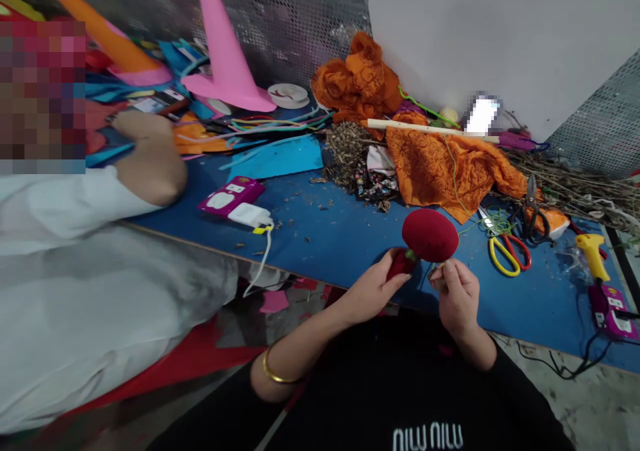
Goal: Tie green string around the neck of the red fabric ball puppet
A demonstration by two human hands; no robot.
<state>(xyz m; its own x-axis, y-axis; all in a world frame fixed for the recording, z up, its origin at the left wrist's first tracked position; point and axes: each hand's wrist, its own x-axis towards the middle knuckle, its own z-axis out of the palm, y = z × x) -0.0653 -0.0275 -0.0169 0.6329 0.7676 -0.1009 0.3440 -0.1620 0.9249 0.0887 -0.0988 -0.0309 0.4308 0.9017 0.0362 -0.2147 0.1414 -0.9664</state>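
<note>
My left hand (376, 289) is closed around the dark red lower part of a stuffed red fabric piece (430, 235). This piece has a rounded, mushroom-like top, and a bit of green shows at its neck. Just below the top's right side, my right hand (457, 292) is closed in a pinch. Whatever lies between those fingertips is too small to make out. Both hands are over the front edge of the blue table (320, 244). To the right lie yellow-and-red-handled scissors (511, 254) beside a tangle of green thread (496, 221).
Orange patterned cloth (440, 167), dried plant bits (345, 149) and dark scissors (533, 214) lie behind. A yellow glue gun (594, 256) is at right. A purple power strip (231, 196), pink felt cone hat (225, 51) and a co-worker's arm (150, 154) are at left.
</note>
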